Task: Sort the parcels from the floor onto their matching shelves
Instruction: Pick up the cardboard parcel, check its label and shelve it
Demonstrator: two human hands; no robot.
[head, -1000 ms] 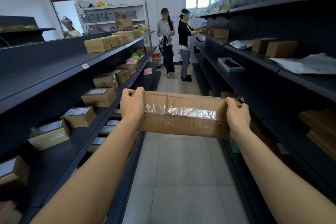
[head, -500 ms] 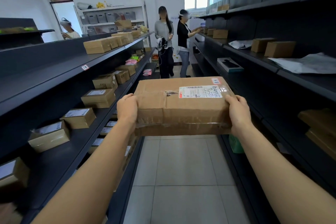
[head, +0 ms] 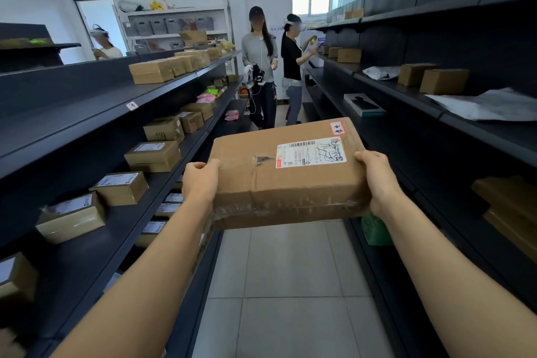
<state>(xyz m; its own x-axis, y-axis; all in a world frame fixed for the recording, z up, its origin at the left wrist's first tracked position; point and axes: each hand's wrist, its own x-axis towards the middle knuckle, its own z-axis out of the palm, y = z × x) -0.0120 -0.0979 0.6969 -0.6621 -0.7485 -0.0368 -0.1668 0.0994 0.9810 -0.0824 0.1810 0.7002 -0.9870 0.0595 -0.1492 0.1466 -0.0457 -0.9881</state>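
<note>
I hold a brown cardboard parcel point(head: 287, 180) in front of me at chest height over the aisle floor. Its top face points up and carries a white shipping label with handwriting and a small red-edged sticker at the far right corner. My left hand point(head: 200, 180) grips its left end and my right hand point(head: 377, 180) grips its right end. Dark shelves run along both sides: the left shelves point(head: 96, 113) carry several labelled cardboard parcels, the right shelves point(head: 453, 122) hold a few boxes and grey mail bags.
Two people point(head: 260, 67) stand at the far end of the narrow tiled aisle point(head: 290, 285), and a third person point(head: 104, 46) is beyond the left shelves. A green item point(head: 376, 231) sits low on the right shelf. A white rack with grey bins stands at the back.
The parcel has been turned over toward me: a second ago its taped side faced me, now its labelled top face shows fully. Both hands kept their grip on its ends.
</note>
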